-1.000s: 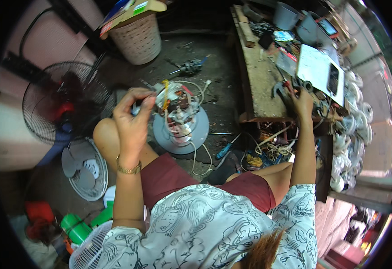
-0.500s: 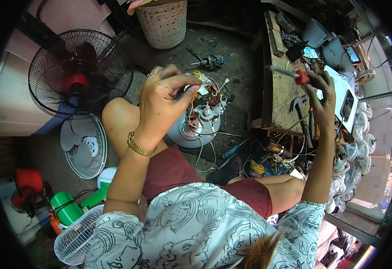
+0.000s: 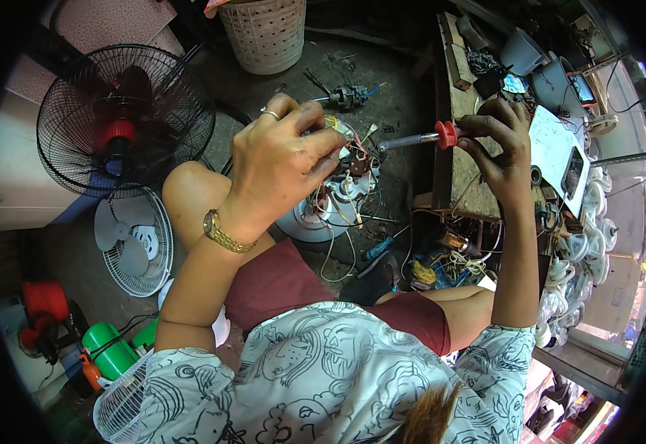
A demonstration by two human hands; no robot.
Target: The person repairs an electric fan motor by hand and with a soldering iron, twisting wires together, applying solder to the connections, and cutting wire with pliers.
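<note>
My left hand [image 3: 282, 159], with a watch and a ring, is pinched up in front of the opened fan base [image 3: 306, 226] with its bare motor and loose wires; what its fingers hold is hidden. My right hand [image 3: 504, 152] grips a red-collared metal-shafted tool, likely a soldering iron [image 3: 417, 139], its shaft pointing left toward my left hand, above the motor. A small motor [image 3: 349, 96] with a shaft and wires lies on the dark floor beyond. A blue-handled screwdriver [image 3: 377, 248] lies beside the base.
A black-guarded fan [image 3: 79, 111] and a white fan head [image 3: 119, 244] are at left, green and red parts [image 3: 108, 348] lower left. A woven basket [image 3: 260, 41] stands behind. The wooden bench [image 3: 462, 185] at right holds tools, buckets and a white board [image 3: 548, 137], beside piled white parts [image 3: 589, 244].
My right hand has picked up the red-collared tool from the bench area and raised it leftward, its shaft now near my left hand. My left hand has moved up and right, fingers more curled.
</note>
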